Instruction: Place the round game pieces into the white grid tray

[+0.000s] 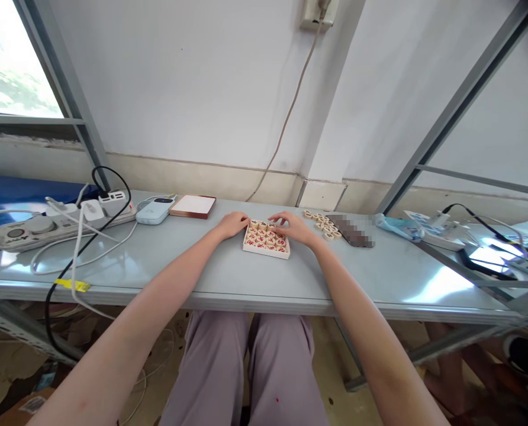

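A small white-sided box (pixel 266 251) sits on the grey table in front of me, holding rows of round Chinese chess pieces (pixel 261 239) with red and black characters. At its back left corner, my left hand (pixel 234 225) is closed, fingers curled against the box edge. My right hand (pixel 292 226) reaches over the back right corner, thumb and fingers bent around a chess piece that they largely cover. More loose Chinese chess pieces (pixel 319 218) lie on the table to the right of that hand.
A dark phone-like slab (pixel 350 231), partly pixelated, lies beside the loose pieces. Left of the box are a shallow brown-edged lid or tray (pixel 193 206), a light-blue device (pixel 155 211) and a power strip (pixel 42 229) with cables. A blue plastic packet (pixel 399 228) lies at right.
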